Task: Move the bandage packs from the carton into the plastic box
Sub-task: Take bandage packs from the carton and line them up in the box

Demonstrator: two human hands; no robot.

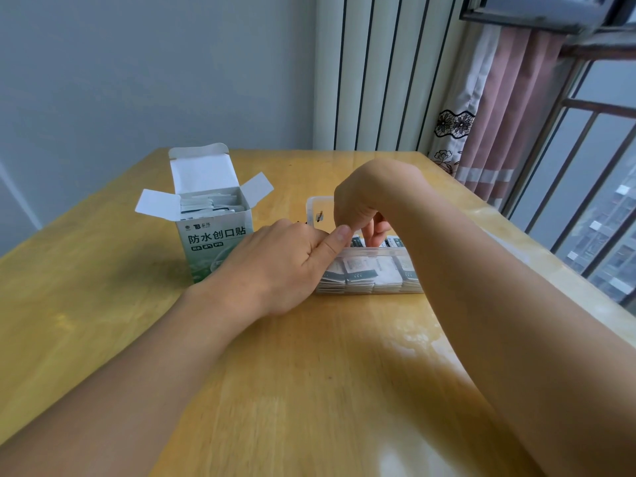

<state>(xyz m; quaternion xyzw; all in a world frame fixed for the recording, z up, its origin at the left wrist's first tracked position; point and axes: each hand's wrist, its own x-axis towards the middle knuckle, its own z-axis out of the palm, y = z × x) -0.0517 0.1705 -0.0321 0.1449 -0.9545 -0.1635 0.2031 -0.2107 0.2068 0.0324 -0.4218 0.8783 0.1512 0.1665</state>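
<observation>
Two containers stand on the wooden bench [309,356]: an opened carton [215,249] at the left and a clear plastic box [370,270] just to its right. The carton's top flaps are spread wide, and a loose batch of bandage packs in the carton [210,205] fills it up to the rim. Its front face carries dark printed characters over a green pattern. Through the box's near wall, bandage packs in the box [364,273] show as several neat stacks side by side, reaching close to the rim. The box's clear lid [318,210] is tipped up behind it.

The left hand [285,266] rests against the box's left end, fingers curled round that corner and thumb lying along the near rim; it also covers the carton's lower right corner. The right hand [364,208] reaches down into the box from above, wrist bent, fingertips dipped among the top packs; whether they pinch one cannot be told, since the hand hides them. The right forearm crosses in front of the box's right end and hides it.

Behind the bench are a grey wall [137,80], a ribbed white panel [378,70], a pink curtain [509,115] and a barred window [592,166].
</observation>
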